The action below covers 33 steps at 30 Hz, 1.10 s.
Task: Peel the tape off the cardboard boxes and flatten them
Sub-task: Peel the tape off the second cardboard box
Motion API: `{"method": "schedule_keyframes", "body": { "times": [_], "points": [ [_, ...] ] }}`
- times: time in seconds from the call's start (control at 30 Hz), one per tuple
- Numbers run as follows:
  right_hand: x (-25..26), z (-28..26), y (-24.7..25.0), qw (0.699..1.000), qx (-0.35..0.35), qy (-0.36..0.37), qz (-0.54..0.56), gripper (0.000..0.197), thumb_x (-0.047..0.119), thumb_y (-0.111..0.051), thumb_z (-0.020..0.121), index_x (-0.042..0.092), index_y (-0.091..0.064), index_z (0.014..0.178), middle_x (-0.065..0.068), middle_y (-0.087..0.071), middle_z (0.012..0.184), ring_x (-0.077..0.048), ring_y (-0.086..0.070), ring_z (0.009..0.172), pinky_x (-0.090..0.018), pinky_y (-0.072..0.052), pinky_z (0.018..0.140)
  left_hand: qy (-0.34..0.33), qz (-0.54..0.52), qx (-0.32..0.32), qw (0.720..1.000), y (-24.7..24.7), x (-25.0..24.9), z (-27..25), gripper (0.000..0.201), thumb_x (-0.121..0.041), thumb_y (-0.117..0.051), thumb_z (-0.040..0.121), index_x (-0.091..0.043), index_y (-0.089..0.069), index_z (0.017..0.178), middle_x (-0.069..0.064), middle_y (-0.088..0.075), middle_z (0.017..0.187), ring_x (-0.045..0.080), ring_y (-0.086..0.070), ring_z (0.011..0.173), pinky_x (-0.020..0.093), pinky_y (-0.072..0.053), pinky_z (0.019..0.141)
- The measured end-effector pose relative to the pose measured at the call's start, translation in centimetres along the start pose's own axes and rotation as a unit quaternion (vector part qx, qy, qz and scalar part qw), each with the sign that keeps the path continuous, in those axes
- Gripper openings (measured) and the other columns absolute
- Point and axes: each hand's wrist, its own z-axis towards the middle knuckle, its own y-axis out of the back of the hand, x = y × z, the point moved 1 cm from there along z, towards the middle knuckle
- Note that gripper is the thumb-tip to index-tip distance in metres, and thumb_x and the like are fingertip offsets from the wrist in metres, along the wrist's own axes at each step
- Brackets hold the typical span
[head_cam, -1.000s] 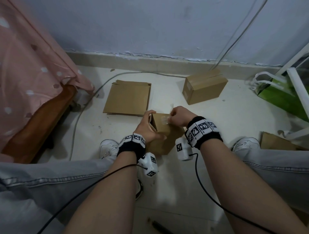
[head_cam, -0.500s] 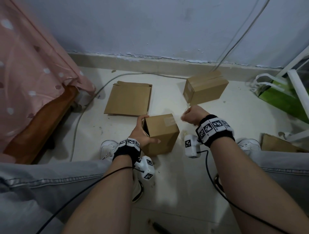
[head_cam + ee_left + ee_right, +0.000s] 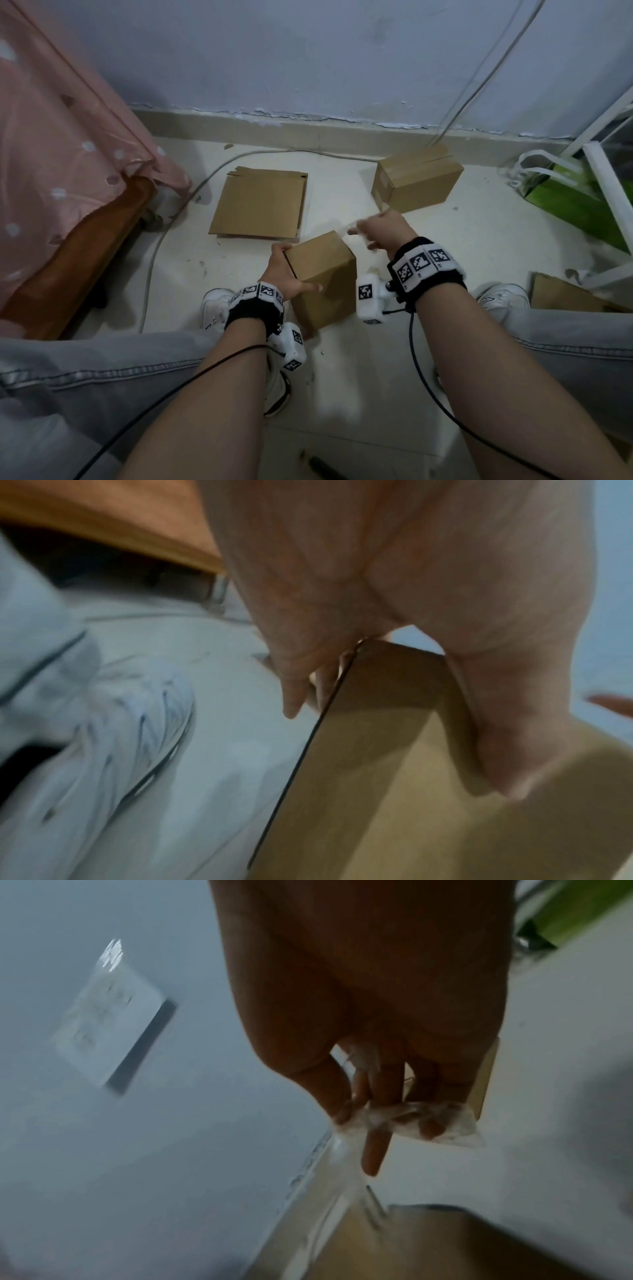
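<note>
Cardboard box [image 3: 322, 274] sits dead center of the head view, standing on the pale floor [image 3: 445, 246] between the two shoes, and it's the one getting worked on. Clear tape [image 3: 346, 229] comes off its far top corner and stretches up and right, straight into the right hand [image 3: 380, 228], which sits just past that corner toward the upper right. In the right wrist view the tape [image 3: 411, 1121] is a crumpled, see-through wad pinched at the fingertips [image 3: 342, 1112], with a thin strip trailing down to the box [image 3: 394, 1245] at the bottom of the frame, so the grip is above and slightly off the box, not touching the cardboard itself as far as I can tell. Left hand [image 3: 286, 274] is clamped on the box's left side in the head view, thumb lying across the near face and fingers wrapped over the open left edge. The left wrist view backs that up: thumb [image 3: 496, 737] flat on the brown face [image 3: 394, 777], fingers curled round the edge. Further out, a flattened box [image 3: 260, 205] lies on the floor up and left of center, and a second taped box [image 3: 416, 181] sits upper right near the skirting. Pink spotted cloth [image 3: 68, 137] fills the left side, a green bag [image 3: 575, 202] is at the right edge.
</note>
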Motion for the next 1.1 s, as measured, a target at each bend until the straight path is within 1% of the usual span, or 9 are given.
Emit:
{"method": "schedule_keyframes", "body": {
  "times": [0.07,0.17,0.3,0.43,0.53,0.63,0.77,0.93,1.1],
  "points": [
    [1.0,-0.5,-0.7,0.998,0.041,0.010,0.038,0.006,-0.003,-0.050,0.083,0.001,-0.055,0.085,-0.026,-0.072,0.102,-0.025,-0.065,0.090,-0.031,-0.044,0.059,0.010,0.112,0.000,0.994,0.3,-1.2,0.4,0.105,-0.032,-0.091,0.059,-0.013,-0.024,0.137,0.007,-0.034,0.134,0.028,-0.044,0.125,0.040,-0.041,0.105],
    [1.6,-0.9,-1.4,0.997,0.069,0.038,0.019,0.014,-0.005,-0.046,0.089,0.000,-0.056,0.080,-0.021,-0.074,0.090,-0.022,-0.063,0.070,-0.029,-0.043,0.054,-0.001,0.264,0.006,0.964,-0.1,-3.1,0.6,0.111,-0.042,-0.086,0.062,-0.010,-0.020,0.145,0.009,-0.028,0.146,0.029,-0.028,0.141,0.054,-0.012,0.119],
    [1.4,-1.8,-2.6,0.992,0.101,0.041,0.058,0.020,0.000,-0.044,0.097,0.001,-0.054,0.080,-0.015,-0.063,0.065,-0.018,-0.051,0.047,-0.029,-0.038,0.048,-0.050,0.284,-0.015,0.957,-2.2,-4.3,0.8,0.105,-0.029,-0.075,0.070,-0.015,-0.008,0.150,0.009,-0.022,0.154,0.024,-0.017,0.147,0.054,0.003,0.120],
    [1.4,-1.6,-3.0,0.995,0.077,0.067,-0.017,0.030,0.012,-0.046,0.099,0.000,-0.059,0.075,-0.019,-0.061,0.067,-0.023,-0.053,0.049,-0.029,-0.044,0.050,-0.064,0.244,-0.041,0.967,-3.2,-5.3,0.7,0.095,-0.014,-0.069,0.075,-0.022,-0.010,0.149,0.003,-0.022,0.152,0.024,-0.024,0.145,0.055,-0.008,0.120],
    [1.3,-1.6,-2.9,0.995,0.092,0.048,0.015,0.009,0.011,-0.056,0.097,0.004,-0.052,0.099,-0.015,-0.059,0.070,-0.022,-0.057,0.052,-0.030,-0.050,0.051,-0.073,0.242,-0.072,0.965,-3.3,-5.1,0.5,0.087,-0.015,-0.068,0.076,-0.021,-0.018,0.147,0.003,-0.027,0.149,0.025,-0.030,0.141,0.053,-0.021,0.115],
    [1.0,-0.8,-2.6,0.992,0.096,0.058,-0.048,0.049,0.016,-0.077,0.083,0.014,-0.047,0.122,-0.011,-0.068,0.085,-0.025,-0.068,0.069,-0.041,-0.060,0.074,-0.075,0.219,-0.076,0.970,-2.8,-4.6,0.3,0.089,-0.028,-0.074,0.070,-0.021,-0.023,0.142,0.000,-0.032,0.144,0.022,-0.035,0.136,0.047,-0.027,0.111],
    [1.3,-1.0,-1.9,0.962,0.094,0.116,-0.230,0.018,0.024,-0.083,0.078,0.016,-0.078,0.092,0.002,-0.072,0.083,-0.016,-0.066,0.084,-0.031,-0.054,0.078,-0.059,0.236,-0.056,0.968,-2.2,-4.2,0.0,0.105,-0.046,-0.081,0.058,-0.022,-0.022,0.141,-0.003,-0.034,0.140,0.022,-0.038,0.133,0.046,-0.031,0.108],
    [1.3,-1.6,-1.6,0.929,0.081,0.123,-0.340,0.026,0.036,-0.081,0.078,0.013,-0.076,0.089,0.001,-0.068,0.091,-0.014,-0.060,0.090,-0.025,-0.042,0.076,-0.029,0.246,-0.043,0.968,-2.0,-4.1,-0.1,0.114,-0.047,-0.086,0.055,-0.020,-0.020,0.144,-0.001,-0.033,0.145,0.023,-0.037,0.134,0.046,-0.031,0.108],
    [1.8,-2.1,-2.3,0.911,0.099,0.141,-0.375,0.014,0.022,-0.076,0.083,0.013,-0.070,0.093,-0.001,-0.066,0.090,-0.018,-0.061,0.086,-0.028,-0.046,0.074,-0.024,0.251,-0.035,0.967,-2.3,-4.2,-0.2,0.113,-0.051,-0.083,0.055,-0.021,-0.018,0.142,-0.001,-0.033,0.143,0.023,-0.036,0.133,0.048,-0.031,0.108]
  ]
}}
